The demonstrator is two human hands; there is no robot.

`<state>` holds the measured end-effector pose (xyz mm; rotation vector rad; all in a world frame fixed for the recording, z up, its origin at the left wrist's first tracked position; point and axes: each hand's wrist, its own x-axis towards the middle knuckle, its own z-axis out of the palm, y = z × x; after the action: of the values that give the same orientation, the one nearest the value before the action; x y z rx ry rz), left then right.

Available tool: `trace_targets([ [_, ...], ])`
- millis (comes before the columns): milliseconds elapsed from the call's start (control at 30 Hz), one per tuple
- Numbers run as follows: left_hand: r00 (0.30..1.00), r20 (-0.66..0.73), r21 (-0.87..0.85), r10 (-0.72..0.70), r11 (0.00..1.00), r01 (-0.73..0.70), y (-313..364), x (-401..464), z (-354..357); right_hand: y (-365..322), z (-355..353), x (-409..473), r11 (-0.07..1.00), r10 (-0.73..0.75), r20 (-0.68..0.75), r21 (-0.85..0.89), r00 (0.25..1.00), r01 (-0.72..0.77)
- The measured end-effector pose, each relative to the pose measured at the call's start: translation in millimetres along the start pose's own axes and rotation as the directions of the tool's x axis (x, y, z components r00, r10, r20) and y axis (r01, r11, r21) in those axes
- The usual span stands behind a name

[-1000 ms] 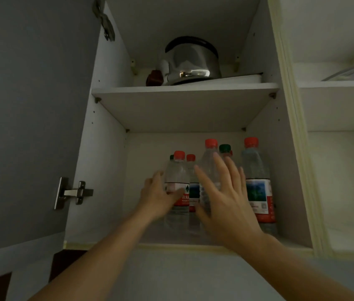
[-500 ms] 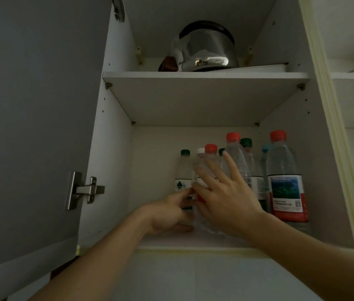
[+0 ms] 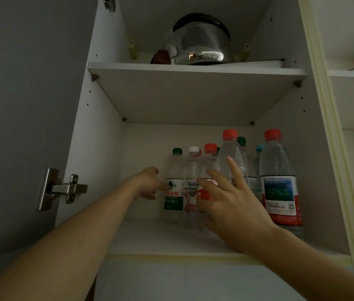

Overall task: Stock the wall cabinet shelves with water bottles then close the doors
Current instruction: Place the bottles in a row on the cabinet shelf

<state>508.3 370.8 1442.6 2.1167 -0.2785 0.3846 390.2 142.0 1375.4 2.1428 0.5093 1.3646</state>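
I am nudging the bottles into a tidy group on the lower shelf of the wall cabinet; my left hand reaches in to the left of the green-capped bottle, a fingertip touching its label, the other fingers loosely curled and holding nothing; my right hand is spread flat, fingers straight, laid against the front of the red-capped bottle just right of the green-capped one, gripping nothing; between those two stands a white-capped bottle. Further right of the green-capped bottle rise a taller clear bottle and, against the cabinet's right wall, a large bottle with a blue-and-red label; more caps show behind them, too hidden to count. Above the green-capped bottle, on the upper shelf, sits a steel kettle; far to its left the grey door stands open on its hinge.

I judge the stocking nearly done on this shelf; next I should draw both hands out without tipping the crowded bottles, then swing the door shut; the narrow ones look easy to topple.
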Motion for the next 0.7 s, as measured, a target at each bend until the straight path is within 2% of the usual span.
trace_targets([
  [133,0.989,0.148,-0.108,0.018,0.994,-0.002,5,18,8,9,9,-8,0.997,0.0,-0.09,0.075,0.996,0.007],
  [267,0.979,0.198,-0.186,0.051,0.982,-0.013,0,25,13,16,17,-16,0.974,0.08,-0.214,0.226,0.974,-0.031],
  [367,0.987,0.138,-0.165,0.081,0.985,-0.058,-3,23,17,20,21,-21,0.934,0.198,-0.261,0.344,0.945,-0.101],
  [500,0.992,0.015,-0.083,0.127,0.989,-0.126,0,8,16,17,23,-24,0.876,0.323,-0.245,0.442,0.914,-0.191],
  [700,0.993,-0.092,-0.043,0.071,0.996,-0.075,-5,-16,-2,13,14,-29,0.746,0.437,-0.23,0.633,0.87,-0.207],
])
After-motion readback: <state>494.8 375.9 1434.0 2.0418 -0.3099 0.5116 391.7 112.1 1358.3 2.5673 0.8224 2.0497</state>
